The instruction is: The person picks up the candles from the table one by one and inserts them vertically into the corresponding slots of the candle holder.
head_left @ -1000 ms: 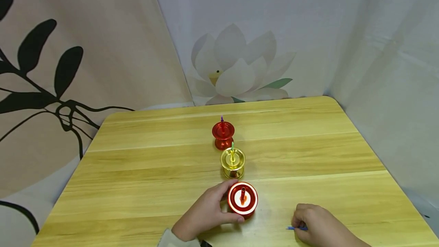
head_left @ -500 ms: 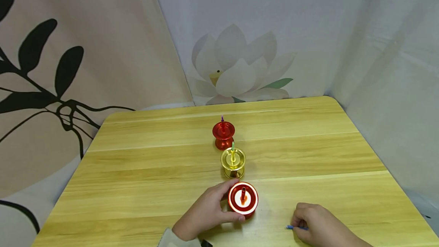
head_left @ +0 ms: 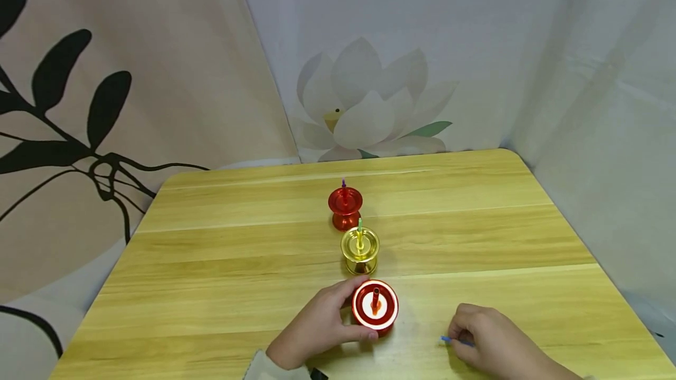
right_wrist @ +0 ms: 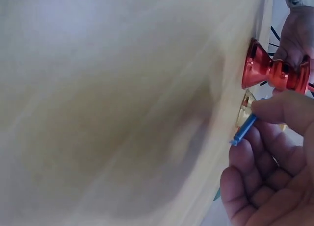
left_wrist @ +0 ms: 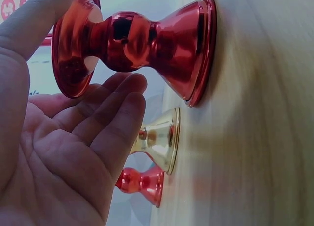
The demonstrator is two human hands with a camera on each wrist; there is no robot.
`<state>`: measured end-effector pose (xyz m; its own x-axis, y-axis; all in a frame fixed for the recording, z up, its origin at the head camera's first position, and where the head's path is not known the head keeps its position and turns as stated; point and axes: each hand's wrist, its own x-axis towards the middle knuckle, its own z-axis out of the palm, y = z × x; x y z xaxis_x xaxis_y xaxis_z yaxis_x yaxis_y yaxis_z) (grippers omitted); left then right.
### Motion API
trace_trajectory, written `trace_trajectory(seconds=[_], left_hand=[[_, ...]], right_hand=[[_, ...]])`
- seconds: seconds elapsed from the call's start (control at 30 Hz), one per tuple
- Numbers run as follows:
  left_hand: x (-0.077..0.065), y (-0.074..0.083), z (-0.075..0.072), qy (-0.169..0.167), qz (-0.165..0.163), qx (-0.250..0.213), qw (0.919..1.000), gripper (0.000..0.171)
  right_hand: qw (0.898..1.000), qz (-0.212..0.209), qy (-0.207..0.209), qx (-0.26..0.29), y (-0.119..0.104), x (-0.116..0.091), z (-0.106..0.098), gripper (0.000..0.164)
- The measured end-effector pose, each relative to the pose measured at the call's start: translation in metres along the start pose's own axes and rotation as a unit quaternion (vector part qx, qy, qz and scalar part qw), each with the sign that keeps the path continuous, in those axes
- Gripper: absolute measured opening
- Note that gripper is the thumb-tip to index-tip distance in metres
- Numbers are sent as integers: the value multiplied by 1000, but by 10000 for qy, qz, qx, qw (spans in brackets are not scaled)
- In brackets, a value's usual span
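Note:
The near red candle holder (head_left: 375, 305) stands upright on the table, an upright red socket at its centre. My left hand (head_left: 326, 322) holds it from the left, thumb at the front and fingers behind. In the left wrist view the thumb meets the dish of the red candle holder (left_wrist: 130, 39). To the right, just above the table, my right hand (head_left: 488, 336) pinches a thin blue candle (head_left: 449, 339) between thumb and fingers. The right wrist view shows the blue candle (right_wrist: 244, 130) slanting out of the fingertips; its other end is hidden by the thumb.
Behind the near holder stands a gold candle holder (head_left: 360, 246) with a thin green candle. Farther back is another red candle holder (head_left: 345, 201) with a purple candle. All are on the wooden table (head_left: 237, 251), which has printed curtains (head_left: 369, 87) around it.
My right hand has risen slightly and moved a little away from the table's near edge with the blue candle. The left hand and the candle holders have stayed in place.

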<state>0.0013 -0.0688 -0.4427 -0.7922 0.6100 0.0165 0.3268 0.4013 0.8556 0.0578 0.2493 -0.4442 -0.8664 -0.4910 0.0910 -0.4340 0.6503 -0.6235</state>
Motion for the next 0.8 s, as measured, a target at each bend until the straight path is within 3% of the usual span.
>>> trace_trajectory(seconds=[0.2,0.47,0.8], left_hand=[[0,-2,0,2,-27,29,10000,88],[0,-1,0,5,8,-16,10000,86],[0,-2,0,28,34,21,10000,86]], right_hand=[[9994,-97,185,-284,-5,3,-6,24],[9895,-610,1190,-553,-11,8,-6,32],[9859,-721,1476,-306,-18,13,-5,38]])
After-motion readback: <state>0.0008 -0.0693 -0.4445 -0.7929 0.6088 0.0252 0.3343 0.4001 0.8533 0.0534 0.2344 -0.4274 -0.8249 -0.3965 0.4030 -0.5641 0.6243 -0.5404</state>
